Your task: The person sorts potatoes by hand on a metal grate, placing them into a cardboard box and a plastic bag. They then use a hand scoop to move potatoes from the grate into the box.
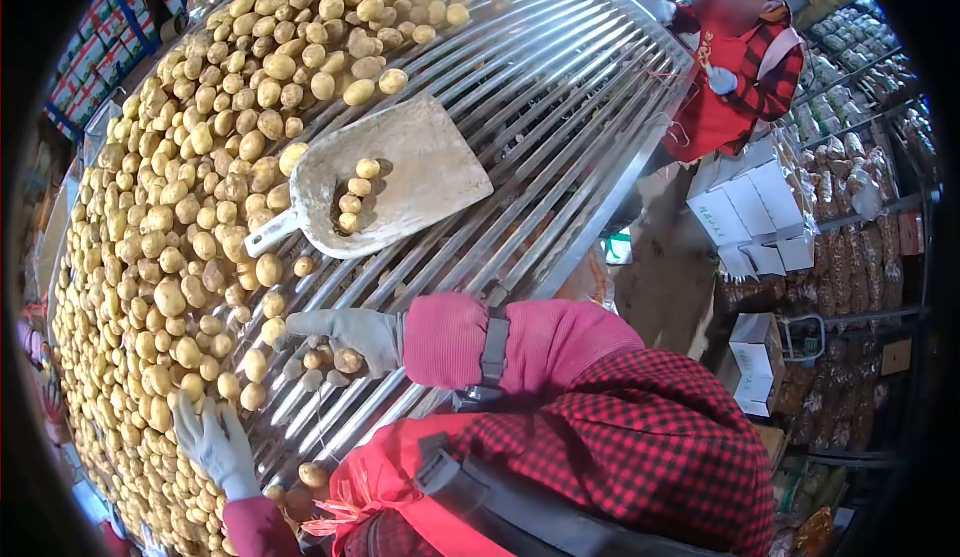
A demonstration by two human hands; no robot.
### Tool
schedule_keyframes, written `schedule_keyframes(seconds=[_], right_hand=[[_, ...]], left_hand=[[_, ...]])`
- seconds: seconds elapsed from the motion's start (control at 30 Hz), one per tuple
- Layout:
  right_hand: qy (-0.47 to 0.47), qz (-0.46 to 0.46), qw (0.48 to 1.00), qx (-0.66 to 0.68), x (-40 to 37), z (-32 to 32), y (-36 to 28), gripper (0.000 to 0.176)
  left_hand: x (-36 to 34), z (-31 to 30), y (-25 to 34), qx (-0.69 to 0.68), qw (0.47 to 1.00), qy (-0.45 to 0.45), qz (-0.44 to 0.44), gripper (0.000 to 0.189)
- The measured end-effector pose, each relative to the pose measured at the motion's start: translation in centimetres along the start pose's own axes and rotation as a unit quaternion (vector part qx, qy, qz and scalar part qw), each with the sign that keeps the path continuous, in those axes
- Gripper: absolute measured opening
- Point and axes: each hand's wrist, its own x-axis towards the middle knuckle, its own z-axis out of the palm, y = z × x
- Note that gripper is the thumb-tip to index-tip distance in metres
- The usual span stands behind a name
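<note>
Two gloved hands: both reached over the slatted metal desk (590,52), lower in view than the scoop (420,162).
Right hand (365,339): below the scoop, its fingers apart and loosely curved, with two small potatoes (348,360) between them; how firmly they were gripped could not be told.
Right sleeve (445,342): pink, with a black band (495,349) around it near the wrist.
Left hand (215,447): farther below the scoop than the right, palm down, fingers spread on the edge of the potato pile (150,257).
Potato pile: left of the scoop and above it, a broad heap of yellow-brown potatoes, thinning to loose ones beside the scoop's handle.
Scoop: whitish and stained, flat on the slats beside the pile, its handle toward the potatoes; a few small potatoes lay inside in a short row.
Other person (735,87): beyond the desk, to the upper right of the scoop, in a red apron, a gloved hand raised at the chest.
Cartons (745,207): right of the scoop, past the desk's edge.
Shelves (850,312): farther right, stacked with filled bags.
</note>
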Motion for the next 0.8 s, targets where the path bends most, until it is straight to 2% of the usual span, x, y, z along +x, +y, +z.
schedule_keyframes(seconds=[0.07, 0.1, 0.13, 0.17, 0.2, 0.23, 0.27, 0.3, 0.37, 0.4, 0.47, 0.57, 0.63, 0.67, 0.73, 0.77, 0.8], right_hand=[[0.018, -0.038, 0.999, -0.013, -0.4, 0.3, 0.4, 0.032], [-0.031, -0.092, 0.994, -0.042, -0.4, -0.4, 1.3, 0.033], [-0.123, -0.015, 0.988, 0.089, 0.1, -1.5, 0.2, 0.044], [-0.099, -0.011, 0.993, 0.069, -0.1, -2.4, 0.4, 0.040], [-0.120, 0.009, 0.988, 0.101, 0.0, -1.5, -0.4, 0.038], [-0.013, 0.028, 0.996, 0.084, -0.1, -1.0, -0.2, 0.040], [0.006, 0.011, 0.999, 0.042, -1.0, 0.9, -0.6, 0.042], [0.015, 0.014, 1.000, 0.010, -1.0, 0.9, -0.4, 0.043], [0.035, 0.011, 0.999, -0.012, -0.9, 1.1, -0.7, 0.045], [0.041, 0.014, 0.999, 0.000, -0.8, 1.3, -1.0, 0.045], [0.047, 0.030, 0.998, 0.011, -0.8, 1.0, -1.1, 0.044], [0.054, 0.010, 0.998, -0.003, -0.9, 1.2, -1.0, 0.045], [0.051, 0.012, 0.999, -0.003, -0.9, 0.9, -0.9, 0.045], [0.046, 0.017, 0.999, -0.002, -0.8, 0.8, -0.9, 0.045], [0.044, 0.008, 0.999, -0.025, -0.7, 0.7, -0.9, 0.047], [0.038, 0.017, 0.999, -0.009, -0.6, 0.5, -0.8, 0.048], [0.031, 0.028, 0.999, 0.007, -0.5, 0.2, -0.7, 0.049]], left_hand=[[-4.0, 0.1, -2.4, -0.003, 0.995, -0.013, -0.103, 0.028], [-6.4, 0.6, -4.8, 0.023, 0.996, 0.024, -0.085, 0.029], [-6.6, -2.3, -4.8, -0.082, 0.981, -0.048, -0.169, 0.029], [-9.9, 0.1, -8.3, -0.017, 0.984, -0.014, -0.177, 0.029], [-7.5, -3.9, -5.7, 0.027, 0.955, -0.126, -0.266, 0.030], [-11.8, 1.3, -10.7, 0.169, 0.972, 0.095, -0.136, 0.031], [-8.6, -2.2, -7.8, 0.113, 0.960, -0.027, -0.256, 0.032], [-6.8, -2.4, -7.0, 0.073, 0.976, 0.099, -0.178, 0.031], [-1.9, -4.0, -2.5, -0.067, 0.987, 0.097, -0.113, 0.039], [0.5, -4.5, -0.1, -0.142, 0.981, 0.123, -0.047, 0.040], [3.7, -4.1, 4.0, -0.154, 0.985, 0.077, 0.008, 0.037], [6.5, -0.9, 7.4, -0.214, 0.975, 0.058, -0.004, 0.037], [8.7, 0.9, 8.7, -0.240, 0.964, -0.040, -0.107, 0.035], [10.0, 1.6, 9.3, -0.242, 0.964, -0.040, -0.107, 0.035], [12.5, 2.6, 10.2, -0.176, 0.953, -0.159, -0.188, 0.039], [12.9, 3.0, 10.7, -0.159, 0.960, -0.117, -0.199, 0.040], [13.3, 3.2, 10.4, -0.159, 0.959, -0.114, -0.203, 0.040]])
